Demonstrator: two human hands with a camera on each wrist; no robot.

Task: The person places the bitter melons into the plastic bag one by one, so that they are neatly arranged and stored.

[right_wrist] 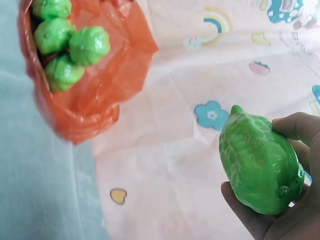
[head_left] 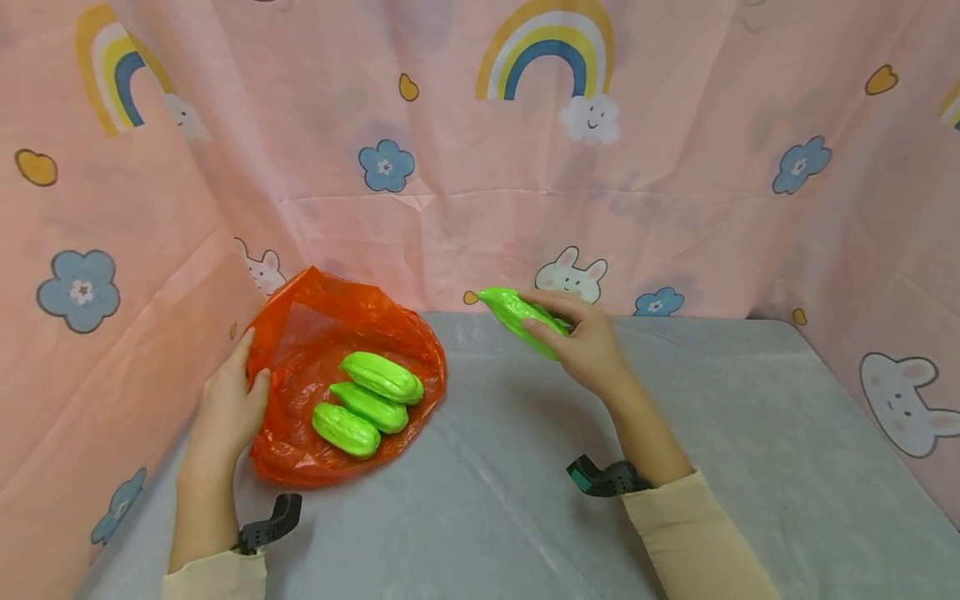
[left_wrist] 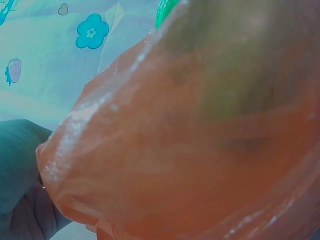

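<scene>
My left hand (head_left: 228, 408) pinches the left rim of an orange-red plastic bag (head_left: 341, 292) between thumb and fingers, and the bag's mouth stands wide. Inside it lie several glossy green bitter melons (head_left: 367, 406), side by side and partly stacked. To the right of the bag, above the table, my right hand (head_left: 588, 342) grips another green bitter melon (right_wrist: 257, 160). Its pointed tip faces left toward the bag, apart from it. The right wrist view shows its ridged skin between thumb and fingers. The left wrist view is mostly covered by the bag's film (left_wrist: 150, 150).
A grey cloth covers the table (head_left: 480, 500). Pink printed curtain (head_left: 465, 225) with rainbows, flowers and rabbits stands behind and along both sides. The bag sits near the left back corner, close to the curtain. Both wrists wear black camera bands (head_left: 611, 477).
</scene>
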